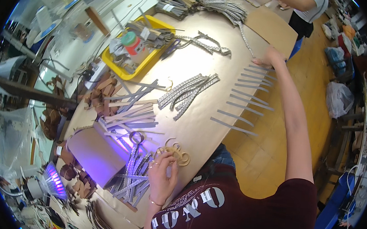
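Note:
My left hand (162, 175) is low in the middle, fingers curled in beside a small pile of tan rubber bands (182, 156); whether a band is between them cannot be made out. My right arm stretches to the far right table edge. There my right hand (265, 58) has its fingertips at the end of a grey braided strip (246, 41) trailing from a braided bundle (222, 6). Just below that hand, several flat grey strips (247, 98) lie in a row, their ends over the table edge. Several braided pieces (187, 93) lie mid-table.
A yellow tray (106, 61) holds strip bundles and a green-lidded jar (131, 43). Scissors (137, 137) rest on braided strips near my left hand. A lit purple lamp (54, 182) stands lower left beside a curved brown sheet (96, 155). Another person (306, 8) works beyond a cardboard sheet (272, 29).

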### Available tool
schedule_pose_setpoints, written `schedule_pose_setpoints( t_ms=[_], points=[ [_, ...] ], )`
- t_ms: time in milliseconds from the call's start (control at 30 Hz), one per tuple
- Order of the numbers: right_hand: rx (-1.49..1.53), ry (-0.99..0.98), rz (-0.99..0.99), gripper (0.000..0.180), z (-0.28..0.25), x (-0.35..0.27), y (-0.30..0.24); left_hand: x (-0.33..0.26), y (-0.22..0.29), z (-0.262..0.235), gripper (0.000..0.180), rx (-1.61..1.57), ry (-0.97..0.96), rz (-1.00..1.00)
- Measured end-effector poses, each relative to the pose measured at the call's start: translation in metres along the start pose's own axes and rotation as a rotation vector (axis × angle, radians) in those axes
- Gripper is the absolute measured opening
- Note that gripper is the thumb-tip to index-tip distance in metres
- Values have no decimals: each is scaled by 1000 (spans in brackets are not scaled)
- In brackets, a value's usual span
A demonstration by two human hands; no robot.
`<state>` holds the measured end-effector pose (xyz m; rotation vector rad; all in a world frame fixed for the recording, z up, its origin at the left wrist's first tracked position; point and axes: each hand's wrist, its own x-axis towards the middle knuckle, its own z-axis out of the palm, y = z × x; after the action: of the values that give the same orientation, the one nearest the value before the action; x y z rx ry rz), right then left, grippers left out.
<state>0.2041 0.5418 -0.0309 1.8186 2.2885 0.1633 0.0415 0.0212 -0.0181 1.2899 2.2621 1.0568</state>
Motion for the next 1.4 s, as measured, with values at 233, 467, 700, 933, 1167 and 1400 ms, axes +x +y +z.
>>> schedule_pose_setpoints(
  t_ms=[233, 467, 700, 933, 1167, 1400],
  points=[
    [184, 570, -462, 52, -23, -99, -69, -23, -12, -10, 12, 218, 94, -8],
    [970, 92, -1159, 8, -30, -258, -218, -36, -13, -17, 23, 254, 298, -118],
    [741, -82, -1326, 28, -30, -316, -278, -44, -14, -31, 19, 188, 513, -118],
    [770, -215, -1216, 18, -15, -312, -286, -36, -21, -46, 16, 201, 582, -83],
    [959, -300, -932, 21, -36, -288, -252, -28, -27, -52, 15, 85, 612, -89],
    [1135, -167, -1136, 34, -33, -281, -276, -29, -27, -53, 16, 114, 569, -92]
  ],
)
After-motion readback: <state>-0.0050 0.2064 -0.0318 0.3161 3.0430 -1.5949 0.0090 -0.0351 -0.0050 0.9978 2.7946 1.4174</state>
